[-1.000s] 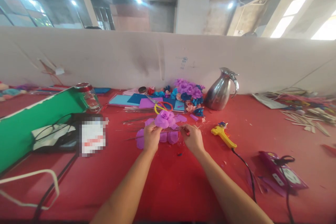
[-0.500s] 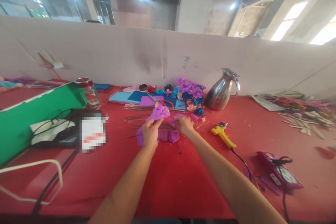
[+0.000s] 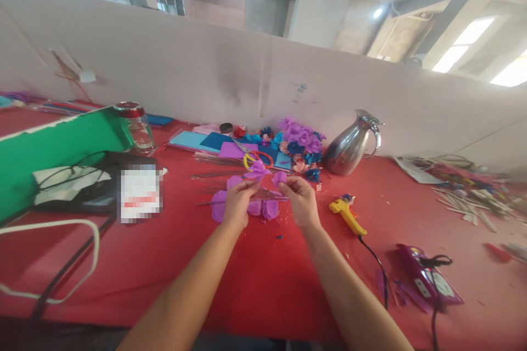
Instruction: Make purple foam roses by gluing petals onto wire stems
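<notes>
Over the middle of the red table, my left hand (image 3: 237, 202) pinches a purple paper flower (image 3: 257, 170) whose petals stand out above the fingertips. Beside it on the right, my right hand (image 3: 302, 197) grips a small purple paper petal (image 3: 279, 177) between thumb and fingers. The flower and that petal are a short gap apart. Beneath the hands lie more purple paper petals (image 3: 269, 209) and thin dark wire stems (image 3: 214, 176). Scissors (image 3: 258, 160) with red and yellow handles rest just behind the flower, on sheets of coloured paper (image 3: 236, 149).
A pile of finished paper flowers (image 3: 302, 134) stands at the back next to a steel jug (image 3: 349, 142). To the right lie a yellow glue gun (image 3: 348, 215) and a purple box with a cable (image 3: 430, 277). On the left are a lidded glass jar (image 3: 138, 129) and a green panel (image 3: 61, 159).
My right hand has come up off the table with a petal and now holds it near the flower. The flower in my left hand has shifted slightly right. The view has tilted.
</notes>
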Motion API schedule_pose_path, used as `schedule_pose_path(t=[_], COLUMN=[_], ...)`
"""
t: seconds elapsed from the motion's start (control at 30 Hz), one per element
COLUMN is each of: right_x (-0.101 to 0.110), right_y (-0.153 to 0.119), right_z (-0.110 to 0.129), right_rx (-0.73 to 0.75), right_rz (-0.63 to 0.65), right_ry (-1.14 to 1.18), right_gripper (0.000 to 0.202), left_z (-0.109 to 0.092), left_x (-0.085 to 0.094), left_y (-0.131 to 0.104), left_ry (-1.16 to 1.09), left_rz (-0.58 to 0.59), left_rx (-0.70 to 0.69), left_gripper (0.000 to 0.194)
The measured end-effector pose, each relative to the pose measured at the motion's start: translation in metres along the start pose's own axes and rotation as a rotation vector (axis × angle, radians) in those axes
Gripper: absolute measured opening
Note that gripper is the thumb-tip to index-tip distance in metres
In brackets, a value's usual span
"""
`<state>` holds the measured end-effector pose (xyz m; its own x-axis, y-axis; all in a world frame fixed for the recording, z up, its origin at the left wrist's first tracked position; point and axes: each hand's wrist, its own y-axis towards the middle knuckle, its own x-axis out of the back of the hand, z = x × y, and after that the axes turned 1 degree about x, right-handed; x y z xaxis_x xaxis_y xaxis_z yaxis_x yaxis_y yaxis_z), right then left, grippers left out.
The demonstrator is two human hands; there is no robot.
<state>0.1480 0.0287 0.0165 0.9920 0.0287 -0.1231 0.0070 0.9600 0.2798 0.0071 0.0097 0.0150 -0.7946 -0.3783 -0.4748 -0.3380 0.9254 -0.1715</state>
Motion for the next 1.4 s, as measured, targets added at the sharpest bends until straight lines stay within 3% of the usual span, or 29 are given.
schedule_pose_path(t=[0.13, 0.23, 0.43, 0.67, 1.03, 1.4], right_x=[-0.019, -0.027, -0.026, -0.025, -0.018, -0.012], right_y=[-0.023, -0.026, -0.021, -0.019, -0.019, -0.019], right_z=[0.001, -0.001, -0.003, -0.007, -0.006, -0.001], right_rx=[0.007, 0.027, 0.03, 0.049, 0.229, 0.291], right_rz=[0.057, 0.013, -0.08, -0.095, -0.15, -0.136], right_ry=[0.124, 0.139, 0.148, 0.173, -0.09, -0.129], right_gripper=[0.019, 0.019, 0.021, 0.021, 0.007, 0.006], left_z=[-0.004, -0.007, -0.006, -0.004, 0.001, 0.001], left_x=[-0.005, -0.009, -0.012, -0.011, -0.009, -0.004], left_y=[-0.009, -0.014, -0.02, -0.021, -0.02, -0.022], left_ry=[-0.013, -0.048, 0.002, 0.034, 0.11, 0.326], left_rz=[0.078, 0.135, 0.202, 0.252, 0.349, 0.27], left_rx=[0.079, 0.094, 0.092, 0.058, -0.117, -0.379], left_gripper=[0.021, 0.022, 0.027, 0.026, 0.026, 0.014])
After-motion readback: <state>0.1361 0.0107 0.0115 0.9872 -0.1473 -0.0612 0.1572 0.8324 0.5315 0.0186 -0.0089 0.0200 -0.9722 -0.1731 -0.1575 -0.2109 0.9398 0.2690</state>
